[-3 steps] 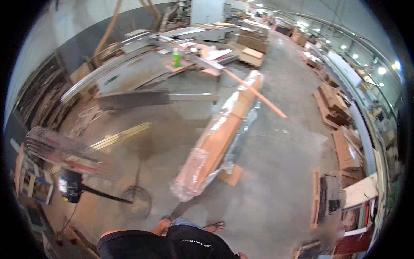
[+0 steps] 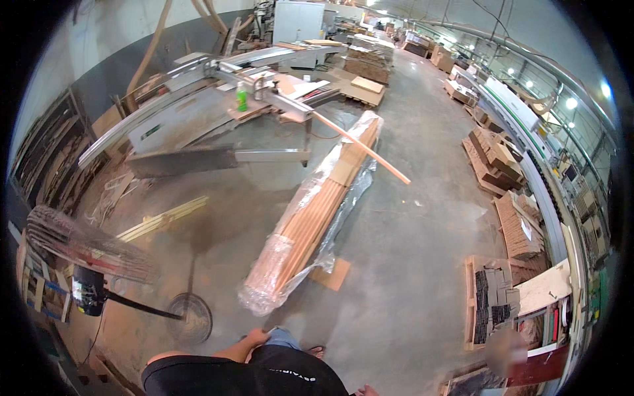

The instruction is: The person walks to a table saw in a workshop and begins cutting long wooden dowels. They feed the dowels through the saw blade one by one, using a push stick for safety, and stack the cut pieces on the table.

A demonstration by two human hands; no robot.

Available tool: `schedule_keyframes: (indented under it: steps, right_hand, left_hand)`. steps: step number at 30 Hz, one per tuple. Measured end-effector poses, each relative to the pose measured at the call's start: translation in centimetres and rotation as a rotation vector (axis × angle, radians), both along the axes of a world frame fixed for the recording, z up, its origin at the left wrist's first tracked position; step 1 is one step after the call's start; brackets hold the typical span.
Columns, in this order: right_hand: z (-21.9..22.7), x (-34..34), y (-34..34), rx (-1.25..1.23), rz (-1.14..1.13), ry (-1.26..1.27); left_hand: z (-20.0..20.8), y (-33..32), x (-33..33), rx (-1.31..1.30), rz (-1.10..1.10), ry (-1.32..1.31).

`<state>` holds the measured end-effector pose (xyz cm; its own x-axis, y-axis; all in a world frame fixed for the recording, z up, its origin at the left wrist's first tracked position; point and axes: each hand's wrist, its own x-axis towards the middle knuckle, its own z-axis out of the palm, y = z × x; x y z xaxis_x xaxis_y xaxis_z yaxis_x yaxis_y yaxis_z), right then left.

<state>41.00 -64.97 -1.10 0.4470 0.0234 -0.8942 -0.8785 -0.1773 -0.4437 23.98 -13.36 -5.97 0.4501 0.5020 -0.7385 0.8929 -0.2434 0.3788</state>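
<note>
head view: wrapped bundle (image 2: 314, 211) of long brown wood strips lies on the floor w/ clear plastic round it, strips showing thru. l hand (image 2: 256, 338) is just this side of the bundle's near end, apart from it, at the blue shorts (image 2: 284, 338); can't tell if it grips anything. r hand (image 2: 365, 391) is farther from the bundle's near end & to its r, part cut off by lower edge; grip n/a, can't tell. thin wood strip (image 2: 370, 153) crosses bundle's far end at an angle. flat brown pc (image 2: 333, 274) sticks out r of bundle's near end. fan (image 2: 92, 244) stands l of bundle, pale strips (image 2: 165, 218) btwn fan & bundle's mid. green bottle (image 2: 242, 100) on a machine table, l of bundle's far end. stacked boards (image 2: 492, 158) well r of bundle.
</note>
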Motion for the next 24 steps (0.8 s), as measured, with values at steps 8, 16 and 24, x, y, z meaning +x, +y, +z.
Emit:
schedule_keyframes:
  steps: [8, 16, 24]
  right_hand:
    - [8.2, 42.2, -1.7, 0.014, -0.074, -0.444]
    - [4.1, 61.2, -7.2, -0.183, -0.055, -0.367]
    - [1.4, 71.6, -7.8, -0.118, -0.163, 0.087]
  left_hand:
    - [8.2, -2.7, 45.5, -0.062, -0.057, -0.558]
    - [11.6, -14.3, 75.0, -0.432, -0.648, -0.703]
    - [20.1, -21.7, 104.9, -0.690, -0.795, -0.778]
